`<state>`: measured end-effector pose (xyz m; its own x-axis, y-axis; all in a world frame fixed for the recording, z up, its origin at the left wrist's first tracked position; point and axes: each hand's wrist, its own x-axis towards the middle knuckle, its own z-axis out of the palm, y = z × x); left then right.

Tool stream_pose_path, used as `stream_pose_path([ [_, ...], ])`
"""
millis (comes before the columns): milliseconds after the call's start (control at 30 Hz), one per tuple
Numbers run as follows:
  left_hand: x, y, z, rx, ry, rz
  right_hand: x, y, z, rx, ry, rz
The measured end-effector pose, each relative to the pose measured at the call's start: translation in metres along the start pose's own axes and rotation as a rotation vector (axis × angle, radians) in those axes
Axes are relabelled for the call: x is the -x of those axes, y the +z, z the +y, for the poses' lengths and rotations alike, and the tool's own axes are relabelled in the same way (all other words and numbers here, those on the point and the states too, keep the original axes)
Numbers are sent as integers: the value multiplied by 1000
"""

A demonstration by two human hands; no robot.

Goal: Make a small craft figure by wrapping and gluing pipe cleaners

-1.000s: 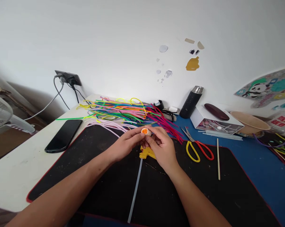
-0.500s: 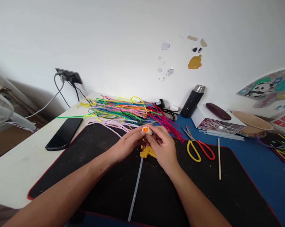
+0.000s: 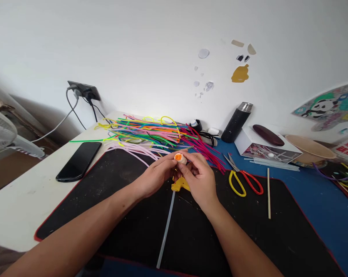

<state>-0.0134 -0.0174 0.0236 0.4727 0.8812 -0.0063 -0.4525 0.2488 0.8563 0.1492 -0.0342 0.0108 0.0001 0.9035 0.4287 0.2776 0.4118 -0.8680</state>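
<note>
Between both hands is a small white roll with an orange centre (image 3: 178, 157), its round end facing up toward me. My left hand (image 3: 158, 173) pinches it from the left with thumb and fingertips. From the other side my right hand (image 3: 199, 175) grips it, thumb below and forefinger along the top. Under the hands lies a yellow glue gun (image 3: 178, 186), mostly hidden by them. A long translucent glue stick (image 3: 166, 231) runs from it toward the front edge of the black mat (image 3: 127, 227).
Behind the hands spreads a heap of coloured pipe cleaners (image 3: 151, 130). On the right lie scissors (image 3: 240, 179) and a wooden stick (image 3: 268, 194). A phone (image 3: 78, 161) rests at the left. A black flask (image 3: 236, 123), white box (image 3: 266, 144) and bowl (image 3: 309, 148) stand at the back.
The camera view has shifted slightly. Both hands keep almost the same hold on the roll, which appears turned or tilted very slightly.
</note>
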Motion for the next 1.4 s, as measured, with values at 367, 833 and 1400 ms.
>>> stream_pose_path([
  [367,-1,0,0,-24,-6,14,0,2,2,23,20,14],
  [833,-5,-6,0,-506,140,-55,-7,0,-1,-393,365,-19],
  [1400,-4,-9,-1,-424,94,-8,-6,-2,-8,-327,329,-73],
])
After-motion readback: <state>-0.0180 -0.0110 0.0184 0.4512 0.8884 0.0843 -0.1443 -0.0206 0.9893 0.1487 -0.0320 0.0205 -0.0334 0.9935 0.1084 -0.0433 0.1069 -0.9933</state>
